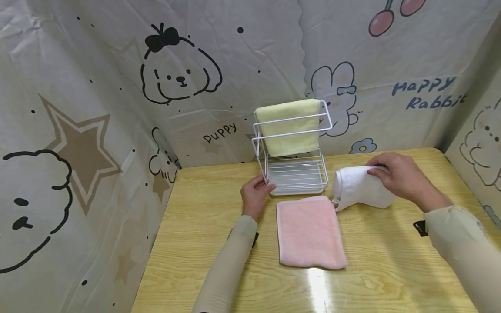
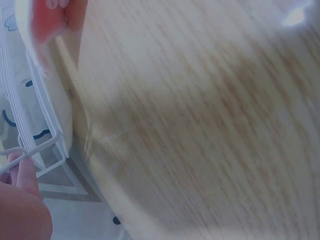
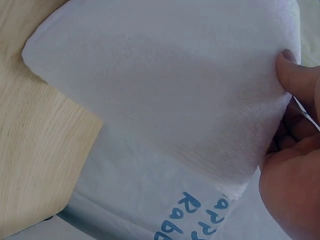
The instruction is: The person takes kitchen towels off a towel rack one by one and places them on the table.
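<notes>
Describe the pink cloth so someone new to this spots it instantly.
On the wooden table, near its far edge, stands a white wire rack. Just in front of it lies the pink cloth, roughly square. It alone lies flat: the yellow cloth hangs on the rack, and the right hand holds the white cloth.

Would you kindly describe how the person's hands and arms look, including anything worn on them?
The left hand and right hand are bare, without gloves. The left sleeve and right sleeve are long, plain and pale beige. A small black piece shows by the right sleeve's end, another by the left's; what they are is unclear.
</notes>
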`<act>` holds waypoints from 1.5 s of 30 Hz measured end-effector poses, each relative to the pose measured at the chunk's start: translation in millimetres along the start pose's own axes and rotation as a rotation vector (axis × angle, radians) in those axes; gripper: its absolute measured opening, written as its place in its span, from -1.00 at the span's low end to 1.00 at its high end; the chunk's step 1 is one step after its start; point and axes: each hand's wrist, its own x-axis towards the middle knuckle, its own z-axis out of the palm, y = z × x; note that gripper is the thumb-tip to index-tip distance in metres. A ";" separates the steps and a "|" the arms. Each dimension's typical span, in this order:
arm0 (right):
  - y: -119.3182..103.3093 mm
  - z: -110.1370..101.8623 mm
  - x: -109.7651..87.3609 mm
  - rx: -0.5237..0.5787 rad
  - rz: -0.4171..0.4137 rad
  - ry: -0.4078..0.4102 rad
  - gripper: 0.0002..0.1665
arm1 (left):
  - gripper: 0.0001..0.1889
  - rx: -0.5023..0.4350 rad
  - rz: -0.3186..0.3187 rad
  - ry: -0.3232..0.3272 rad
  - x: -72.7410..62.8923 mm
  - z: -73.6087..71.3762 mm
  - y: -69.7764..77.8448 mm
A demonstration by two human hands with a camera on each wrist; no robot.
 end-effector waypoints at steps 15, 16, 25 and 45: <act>-5.5 3.6 -24.1 -0.022 -0.112 0.049 -0.84 | -0.59 0.016 0.008 -0.001 0.4 0.8 2.2; -6.3 4.2 -26.6 -0.021 -0.114 0.052 -0.83 | -0.59 0.017 0.010 -0.005 -0.2 1.1 4.2; -9.4 9.0 -41.8 -0.010 -0.126 0.066 -0.80 | -0.60 0.038 0.034 -0.010 -11.1 2.5 31.2; -8.7 21.9 -78.2 -0.004 -0.128 0.093 -0.76 | -0.59 -0.008 0.028 -0.004 0.9 1.0 -2.2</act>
